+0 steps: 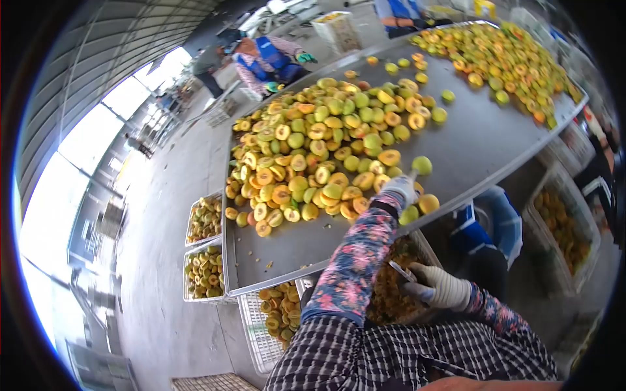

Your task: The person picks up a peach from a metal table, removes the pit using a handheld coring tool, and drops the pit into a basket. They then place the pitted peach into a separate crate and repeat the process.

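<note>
My left hand (401,188), in a pale glove below a floral sleeve, reaches onto the metal table. Its visible fingers stretch towards a green-yellow peach (422,165) and seem to touch it; the rest are hidden behind the hand. Heaped beside this hand are many peach halves (313,156), cut faces orange, skins yellow-green. Lower down, off the table's near edge, my right hand (438,287), gloved in white and grey, is closed around a small knife (402,270). Beneath it stands a crate of orange-brown fruit pieces (388,296).
The metal table (482,140) has a raised rim and a second fruit pile (515,62) at its far right. Fruit-filled crates (205,270) stand along its left and near sides. A blue bucket (502,221) is below the rim. Across the table works a person in a blue vest (270,55).
</note>
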The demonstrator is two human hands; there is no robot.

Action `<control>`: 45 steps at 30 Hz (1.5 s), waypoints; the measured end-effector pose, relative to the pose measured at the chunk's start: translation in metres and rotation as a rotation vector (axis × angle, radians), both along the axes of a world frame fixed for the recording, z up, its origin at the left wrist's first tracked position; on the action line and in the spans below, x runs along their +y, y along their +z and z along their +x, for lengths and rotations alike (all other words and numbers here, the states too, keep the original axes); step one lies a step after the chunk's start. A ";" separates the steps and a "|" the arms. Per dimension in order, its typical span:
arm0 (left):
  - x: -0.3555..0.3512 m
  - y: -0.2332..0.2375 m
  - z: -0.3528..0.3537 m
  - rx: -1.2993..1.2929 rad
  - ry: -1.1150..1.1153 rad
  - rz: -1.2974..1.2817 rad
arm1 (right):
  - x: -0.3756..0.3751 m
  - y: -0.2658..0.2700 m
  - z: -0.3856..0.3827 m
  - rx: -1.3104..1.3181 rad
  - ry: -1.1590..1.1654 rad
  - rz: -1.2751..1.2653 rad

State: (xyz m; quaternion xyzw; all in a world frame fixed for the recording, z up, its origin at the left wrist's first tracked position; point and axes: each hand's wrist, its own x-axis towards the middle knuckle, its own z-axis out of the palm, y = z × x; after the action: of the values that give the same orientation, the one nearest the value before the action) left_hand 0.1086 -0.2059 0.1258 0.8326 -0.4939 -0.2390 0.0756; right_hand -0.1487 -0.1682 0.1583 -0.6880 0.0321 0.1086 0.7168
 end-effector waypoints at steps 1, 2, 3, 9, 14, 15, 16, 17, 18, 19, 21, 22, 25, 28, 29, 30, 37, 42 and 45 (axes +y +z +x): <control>-0.007 -0.008 0.005 -0.002 -0.027 0.063 | -0.001 0.001 -0.001 0.001 -0.003 0.047; -0.012 -0.017 0.009 -0.037 -0.016 0.074 | -0.001 0.002 -0.002 0.004 -0.013 0.098; -0.015 -0.020 0.011 -0.068 -0.009 0.092 | -0.002 0.002 -0.001 0.012 -0.026 0.155; 0.024 -0.020 0.023 -0.135 0.081 0.219 | 0.003 0.002 0.002 0.006 -0.015 0.149; 0.100 -0.014 0.033 0.091 0.254 -0.024 | 0.011 -0.010 0.009 -0.035 -0.024 -0.009; 0.116 -0.003 0.031 0.135 0.324 -0.131 | 0.012 -0.012 0.012 -0.054 -0.029 -0.079; 0.130 -0.012 0.038 0.342 0.418 -0.256 | 0.014 -0.013 0.015 -0.073 -0.037 -0.147; 0.141 -0.028 0.040 0.477 0.517 -0.490 | 0.016 -0.016 0.019 -0.082 -0.050 -0.111; 0.155 -0.032 0.032 0.830 0.617 -0.714 | 0.018 -0.019 0.023 -0.091 -0.067 -0.075; 0.168 -0.027 0.022 1.192 0.705 -0.929 | 0.019 -0.021 0.026 -0.095 -0.090 -0.038; 0.188 -0.017 -0.010 1.486 0.770 -1.111 | 0.027 -0.019 0.033 -0.108 -0.184 -0.008; 0.198 -0.018 -0.026 1.538 0.692 -1.179 | 0.030 -0.018 0.037 -0.061 -0.210 0.064; 0.210 -0.021 -0.062 1.887 0.791 -1.266 | 0.044 -0.018 0.051 -0.186 -0.341 -0.105; 0.226 -0.005 -0.086 2.118 0.819 -1.333 | 0.056 -0.021 0.058 -0.239 -0.409 -0.002; 0.231 -0.009 -0.088 2.114 0.832 -1.312 | 0.058 -0.026 0.059 -0.139 -0.392 0.203; 0.236 -0.012 -0.089 2.105 0.836 -1.299 | 0.058 -0.025 0.058 -0.135 -0.377 0.198; 0.245 -0.016 -0.093 1.773 0.902 -1.517 | 0.067 -0.024 0.057 -0.481 -0.225 -0.612; 0.239 -0.022 -0.100 1.484 0.752 -1.601 | 0.075 -0.021 0.052 -0.413 -0.189 -1.017; 0.239 -0.022 -0.103 1.683 0.832 -1.611 | 0.081 -0.027 0.050 -0.430 -0.184 -1.041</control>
State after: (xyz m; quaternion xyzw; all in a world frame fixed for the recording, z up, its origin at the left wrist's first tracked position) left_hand 0.0061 0.0329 0.1043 0.2297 0.0043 -0.2856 0.9304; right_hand -0.0989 -0.0872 0.1317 -0.9514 -0.0053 -0.1267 0.2805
